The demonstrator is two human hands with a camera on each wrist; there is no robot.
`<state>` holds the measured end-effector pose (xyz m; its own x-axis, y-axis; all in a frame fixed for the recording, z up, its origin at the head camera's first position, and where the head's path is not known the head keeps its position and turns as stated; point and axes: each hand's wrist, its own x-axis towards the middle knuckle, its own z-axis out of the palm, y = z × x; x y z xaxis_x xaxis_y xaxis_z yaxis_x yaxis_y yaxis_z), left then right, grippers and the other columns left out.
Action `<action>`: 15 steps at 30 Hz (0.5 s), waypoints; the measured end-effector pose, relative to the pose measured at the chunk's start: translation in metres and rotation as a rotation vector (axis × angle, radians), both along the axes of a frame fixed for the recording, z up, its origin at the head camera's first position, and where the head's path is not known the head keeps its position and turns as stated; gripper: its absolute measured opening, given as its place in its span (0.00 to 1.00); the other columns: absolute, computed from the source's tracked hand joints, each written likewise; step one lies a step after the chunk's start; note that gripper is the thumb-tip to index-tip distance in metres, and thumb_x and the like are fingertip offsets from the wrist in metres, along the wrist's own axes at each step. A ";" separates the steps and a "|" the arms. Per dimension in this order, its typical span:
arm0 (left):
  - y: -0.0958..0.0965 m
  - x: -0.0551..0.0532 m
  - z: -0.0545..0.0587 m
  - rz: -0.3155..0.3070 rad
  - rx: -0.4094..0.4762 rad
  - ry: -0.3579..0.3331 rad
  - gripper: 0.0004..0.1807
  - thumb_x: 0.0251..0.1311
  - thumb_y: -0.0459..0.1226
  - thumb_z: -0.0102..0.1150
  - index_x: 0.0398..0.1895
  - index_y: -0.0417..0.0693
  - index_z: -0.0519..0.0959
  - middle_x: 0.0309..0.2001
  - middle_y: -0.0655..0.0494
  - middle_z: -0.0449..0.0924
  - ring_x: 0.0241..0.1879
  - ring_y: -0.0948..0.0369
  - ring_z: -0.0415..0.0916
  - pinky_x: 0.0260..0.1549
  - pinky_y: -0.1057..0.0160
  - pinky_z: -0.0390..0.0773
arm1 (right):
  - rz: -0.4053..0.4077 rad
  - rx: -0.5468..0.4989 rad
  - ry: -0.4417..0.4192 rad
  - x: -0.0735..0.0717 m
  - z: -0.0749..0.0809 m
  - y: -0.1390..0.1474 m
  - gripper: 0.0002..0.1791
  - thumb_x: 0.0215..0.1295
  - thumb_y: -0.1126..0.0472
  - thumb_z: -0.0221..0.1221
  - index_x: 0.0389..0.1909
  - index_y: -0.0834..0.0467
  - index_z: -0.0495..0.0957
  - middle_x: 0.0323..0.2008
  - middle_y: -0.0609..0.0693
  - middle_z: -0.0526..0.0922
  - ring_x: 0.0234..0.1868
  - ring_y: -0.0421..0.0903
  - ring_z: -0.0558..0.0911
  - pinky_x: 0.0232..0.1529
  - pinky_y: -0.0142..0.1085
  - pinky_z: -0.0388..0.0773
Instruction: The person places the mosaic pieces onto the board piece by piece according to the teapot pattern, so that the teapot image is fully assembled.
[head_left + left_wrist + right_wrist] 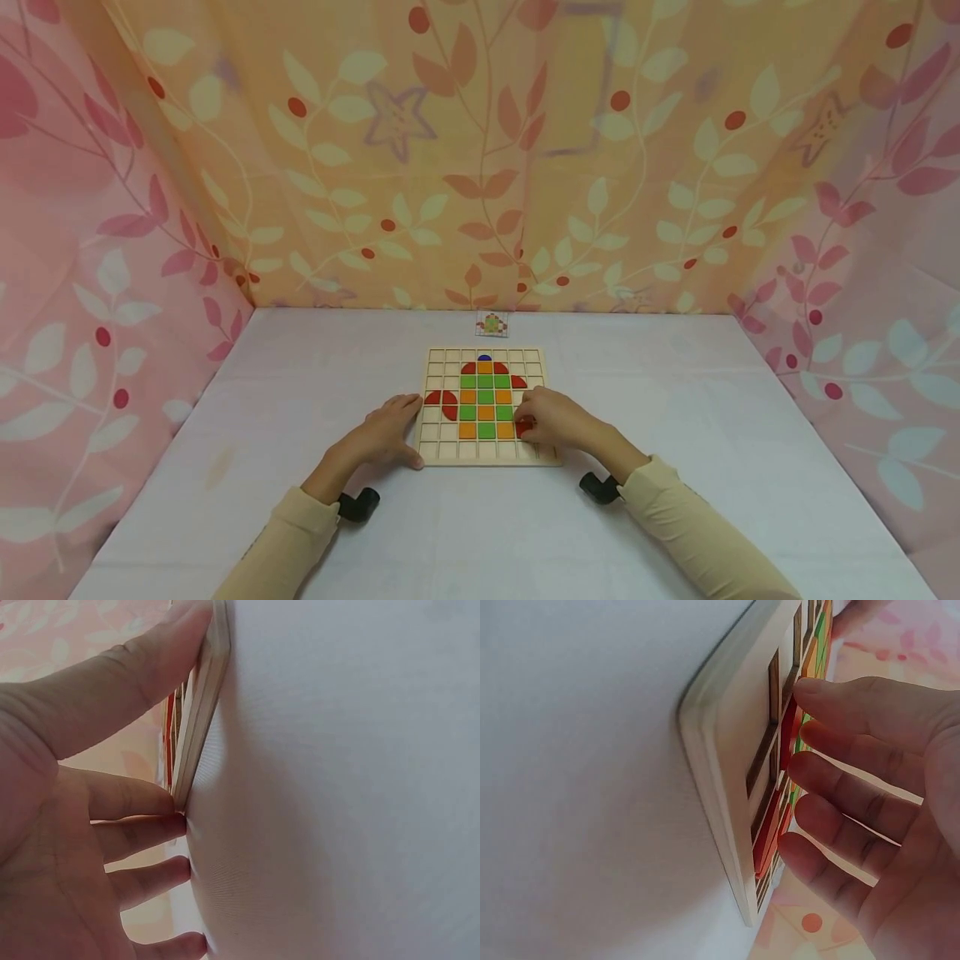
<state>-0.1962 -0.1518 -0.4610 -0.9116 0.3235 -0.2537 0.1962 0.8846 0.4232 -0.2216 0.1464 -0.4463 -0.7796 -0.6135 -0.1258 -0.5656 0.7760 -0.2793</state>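
Note:
A square wooden grid board [442, 452] lies on the table, filled in part with green, orange, red and blue pieces. My left hand [390, 429] rests at the board's left side, thumb at the near corner and fingers spread along the edge. In the left wrist view the fingertips [184, 866] of that hand reach down to the cloth. Over the board's lower right is my right hand [558, 421], its thumb and fingertips right at a red curved piece [788, 735]. Another red piece [765, 834] sits in a cell beside those fingers.
Behind the board lies a small picture card [492, 324] with a coloured pattern. White cloth [315, 358] covers the table, with patterned curtains [480, 208] on three sides. A black curved fitting [360, 505] is at each wrist.

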 end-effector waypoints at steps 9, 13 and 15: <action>0.000 0.000 0.002 -0.011 0.003 0.008 0.57 0.39 0.45 0.80 0.72 0.35 0.58 0.73 0.39 0.58 0.74 0.42 0.51 0.66 0.34 0.58 | -0.001 -0.027 -0.010 0.002 0.003 0.001 0.11 0.56 0.57 0.69 0.40 0.55 0.87 0.34 0.44 0.80 0.36 0.40 0.69 0.37 0.32 0.70; 0.000 0.001 0.001 -0.006 -0.001 0.009 0.57 0.39 0.45 0.80 0.72 0.35 0.59 0.73 0.39 0.58 0.74 0.42 0.52 0.66 0.34 0.58 | -0.010 -0.074 -0.022 0.001 0.004 0.005 0.11 0.56 0.58 0.69 0.40 0.56 0.87 0.34 0.45 0.79 0.35 0.40 0.69 0.36 0.32 0.70; 0.001 0.001 0.001 -0.002 -0.005 0.009 0.57 0.39 0.45 0.80 0.72 0.35 0.59 0.73 0.39 0.58 0.74 0.42 0.52 0.66 0.34 0.58 | -0.023 -0.103 -0.036 0.001 0.005 0.008 0.11 0.56 0.58 0.69 0.40 0.56 0.86 0.33 0.44 0.79 0.36 0.41 0.70 0.36 0.32 0.70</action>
<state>-0.1952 -0.1509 -0.4599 -0.9131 0.3243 -0.2470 0.2020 0.8862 0.4169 -0.2208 0.1541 -0.4408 -0.7896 -0.6068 -0.0915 -0.5362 0.7548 -0.3778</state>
